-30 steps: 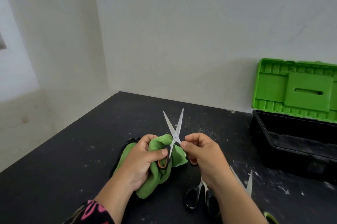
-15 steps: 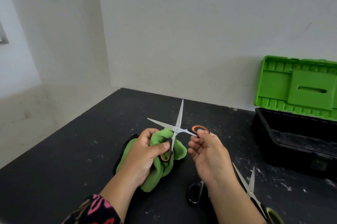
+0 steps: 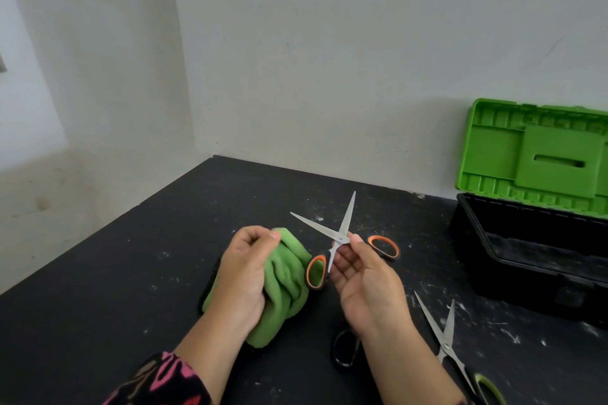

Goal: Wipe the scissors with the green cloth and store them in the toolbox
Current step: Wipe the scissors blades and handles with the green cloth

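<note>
The scuffed black bench is sitting against a pale wall. Above it, the fingers of my right hand are pinching the orange-handled scissors near the pivot, blades spread, while my left hand is gripping the bunched green cloth just beside them. I am judging the wiping as under way and the storing as not yet begun: the toolbox is standing open at the right, and a green-handled pair and a black-handled pair are lying on the bench.
</note>
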Action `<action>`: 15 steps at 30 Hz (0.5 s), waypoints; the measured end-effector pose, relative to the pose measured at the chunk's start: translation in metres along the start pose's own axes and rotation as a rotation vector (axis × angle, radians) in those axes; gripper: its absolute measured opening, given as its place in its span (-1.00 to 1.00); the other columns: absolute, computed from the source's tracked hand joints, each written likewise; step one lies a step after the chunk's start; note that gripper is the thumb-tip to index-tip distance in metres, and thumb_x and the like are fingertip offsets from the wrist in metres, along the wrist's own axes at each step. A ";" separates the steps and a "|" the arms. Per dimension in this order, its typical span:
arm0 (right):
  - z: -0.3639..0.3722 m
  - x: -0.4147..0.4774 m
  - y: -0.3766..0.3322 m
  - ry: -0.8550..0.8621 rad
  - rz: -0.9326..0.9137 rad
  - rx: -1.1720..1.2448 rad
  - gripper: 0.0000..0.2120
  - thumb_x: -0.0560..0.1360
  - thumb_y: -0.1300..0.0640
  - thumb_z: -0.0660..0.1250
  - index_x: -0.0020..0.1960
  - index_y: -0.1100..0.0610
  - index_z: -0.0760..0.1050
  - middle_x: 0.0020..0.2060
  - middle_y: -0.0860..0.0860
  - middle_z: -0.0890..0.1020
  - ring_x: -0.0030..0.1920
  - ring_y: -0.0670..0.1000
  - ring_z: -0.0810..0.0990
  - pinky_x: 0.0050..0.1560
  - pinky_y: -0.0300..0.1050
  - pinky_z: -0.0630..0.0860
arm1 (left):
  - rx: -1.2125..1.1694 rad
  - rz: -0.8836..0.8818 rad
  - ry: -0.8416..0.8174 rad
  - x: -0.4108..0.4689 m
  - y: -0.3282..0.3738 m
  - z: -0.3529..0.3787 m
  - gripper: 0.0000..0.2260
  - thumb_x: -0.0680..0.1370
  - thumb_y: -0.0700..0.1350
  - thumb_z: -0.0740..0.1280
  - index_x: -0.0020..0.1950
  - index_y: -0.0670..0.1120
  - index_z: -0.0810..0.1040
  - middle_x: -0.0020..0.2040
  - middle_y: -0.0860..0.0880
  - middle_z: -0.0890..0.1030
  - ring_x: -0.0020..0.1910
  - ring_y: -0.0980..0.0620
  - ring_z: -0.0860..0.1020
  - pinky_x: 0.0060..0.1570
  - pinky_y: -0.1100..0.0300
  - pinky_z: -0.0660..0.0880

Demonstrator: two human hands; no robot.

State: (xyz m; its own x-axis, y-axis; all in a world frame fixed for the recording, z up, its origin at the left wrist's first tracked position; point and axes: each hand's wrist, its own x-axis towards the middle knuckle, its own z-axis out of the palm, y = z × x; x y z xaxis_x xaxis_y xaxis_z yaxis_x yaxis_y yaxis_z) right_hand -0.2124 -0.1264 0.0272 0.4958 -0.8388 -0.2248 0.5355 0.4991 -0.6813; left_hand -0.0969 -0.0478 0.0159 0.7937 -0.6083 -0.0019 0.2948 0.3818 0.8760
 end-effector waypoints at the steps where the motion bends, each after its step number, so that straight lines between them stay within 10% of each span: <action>1: 0.000 0.000 0.001 0.012 -0.016 -0.018 -0.89 0.52 0.22 0.28 -0.09 0.24 0.56 -0.32 0.10 0.61 -0.36 0.01 0.62 -0.36 -0.13 0.58 | -0.024 0.042 0.085 0.002 0.002 0.000 -0.85 0.49 -0.27 0.35 -0.23 -0.08 0.49 -0.25 -0.07 0.56 -0.20 -0.06 0.52 -0.09 -0.01 0.46; 9: 0.007 -0.009 0.013 0.003 -0.092 -0.160 -0.88 0.52 0.26 0.29 -0.11 0.26 0.58 -0.34 0.10 0.67 -0.32 0.02 0.63 -0.30 -0.11 0.58 | 0.629 0.519 -0.010 -0.016 -0.009 0.009 -0.77 0.51 -0.18 0.37 0.06 0.14 0.50 -0.03 0.19 0.59 0.04 0.29 0.54 0.00 0.46 0.42; 15: 0.005 -0.013 0.019 0.028 -0.120 -0.255 -0.88 0.50 0.26 0.32 -0.06 0.28 0.61 -0.32 0.08 0.65 -0.31 -0.04 0.60 -0.32 -0.18 0.54 | 0.892 0.760 -0.095 -0.006 -0.027 0.007 -0.79 0.44 -0.17 0.42 0.06 0.00 0.62 -0.07 0.11 0.56 -0.02 0.23 0.52 -0.03 0.46 0.40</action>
State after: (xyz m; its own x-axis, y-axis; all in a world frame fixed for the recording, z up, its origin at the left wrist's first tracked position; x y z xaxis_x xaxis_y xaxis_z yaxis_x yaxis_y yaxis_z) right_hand -0.2050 -0.1055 0.0211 0.4184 -0.8961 -0.1484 0.3981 0.3278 -0.8568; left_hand -0.1133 -0.0591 -0.0045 0.5510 -0.4976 0.6699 -0.7445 0.0696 0.6640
